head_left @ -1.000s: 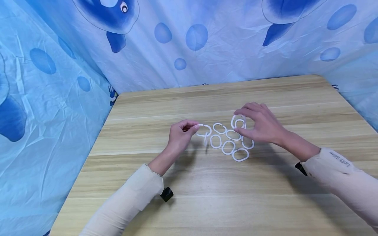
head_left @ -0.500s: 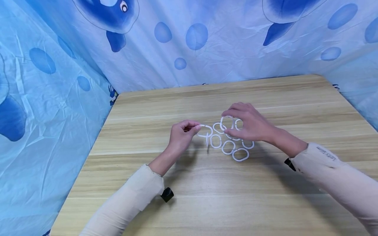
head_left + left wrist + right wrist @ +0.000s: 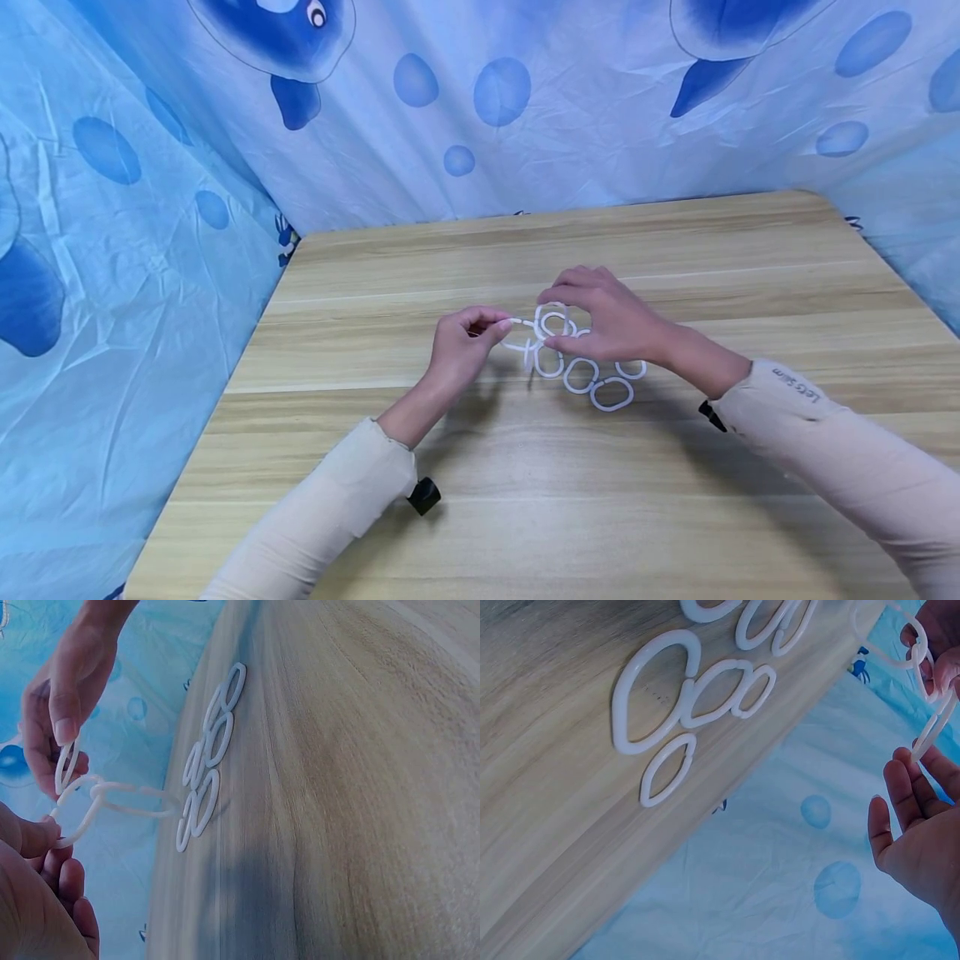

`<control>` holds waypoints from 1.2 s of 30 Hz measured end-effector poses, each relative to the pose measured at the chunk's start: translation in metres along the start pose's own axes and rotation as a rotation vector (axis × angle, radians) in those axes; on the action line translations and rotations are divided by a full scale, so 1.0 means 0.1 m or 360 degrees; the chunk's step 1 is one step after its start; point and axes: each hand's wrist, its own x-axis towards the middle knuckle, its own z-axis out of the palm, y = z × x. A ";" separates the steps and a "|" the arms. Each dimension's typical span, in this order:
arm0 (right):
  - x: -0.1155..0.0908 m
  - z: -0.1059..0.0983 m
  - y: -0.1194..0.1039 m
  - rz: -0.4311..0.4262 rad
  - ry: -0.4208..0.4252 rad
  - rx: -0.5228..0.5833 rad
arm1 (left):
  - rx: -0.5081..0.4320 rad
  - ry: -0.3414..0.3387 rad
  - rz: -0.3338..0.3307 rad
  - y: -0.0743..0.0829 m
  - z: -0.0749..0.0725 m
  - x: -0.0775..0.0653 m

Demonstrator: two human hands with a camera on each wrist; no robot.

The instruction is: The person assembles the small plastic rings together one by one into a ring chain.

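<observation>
My left hand (image 3: pixel 465 342) pinches a white C-shaped plastic chain link (image 3: pixel 91 814) between thumb and fingers. A second link (image 3: pixel 139 813) hangs from it, threaded through. Close on the right, my right hand (image 3: pixel 611 321) holds another white link (image 3: pixel 930 735) upright between its thumb and fingertips. In the left wrist view that link stands right at the edge of the left hand's link. Several loose white links (image 3: pixel 622 712) lie flat on the table beneath the hands, and the right hand covers part of them in the head view.
The wood-grain table (image 3: pixel 525 517) fills the space below the hands. A blue curtain (image 3: pixel 570 150) with whales and bubbles hangs behind it and along the left side. A small black device (image 3: pixel 425 496) sits at the left sleeve's cuff.
My right hand has moved left with its link, from over the right side of the loose links to beside the left hand. The left hand has stayed nearly still, still pinching its link.
</observation>
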 end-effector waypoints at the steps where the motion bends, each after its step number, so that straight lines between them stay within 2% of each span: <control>1: 0.01 0.01 -0.01 -0.0007 0.0001 0.0001 | 0.0003 -0.0004 0.0002 0.00 0.00 0.00; 27: 0.10 0.12 -0.08 -0.0103 -0.0051 -0.0296 | 0.0033 -0.0033 -0.0024 0.00 0.01 -0.02; 31: 0.11 0.10 -0.11 -0.0107 -0.0071 -0.0330 | 0.0049 -0.0017 -0.0004 0.01 -0.01 -0.01; 36: 0.11 0.12 -0.12 -0.0107 -0.0133 -0.0341 | 0.0069 -0.0035 0.0096 0.03 0.01 -0.01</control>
